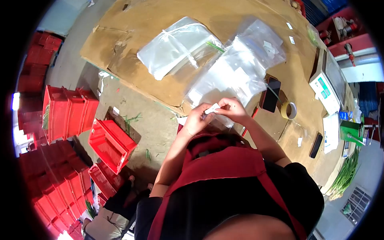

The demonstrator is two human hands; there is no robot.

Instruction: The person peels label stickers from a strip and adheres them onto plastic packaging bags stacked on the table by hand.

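Close to my body at the table's near edge, both hands meet at a small white label (212,108). The fingers of my left hand (195,121) are closed on its left side. My right hand (234,111) pinches its upper right side. Beneath and beyond them lie clear plastic bags (224,78), spread loosely with several white labels on them. A neat stack of clear bags (170,52) sits further off to the left, with a green leaf piece (215,47) at its right.
To the right on the cardboard-covered table (132,76) are a dark phone (272,95), a tape roll (289,110), a white scale (325,90), a black device (316,145) and green onions (345,173). Red crates (112,145) and another person (110,222) are at lower left.
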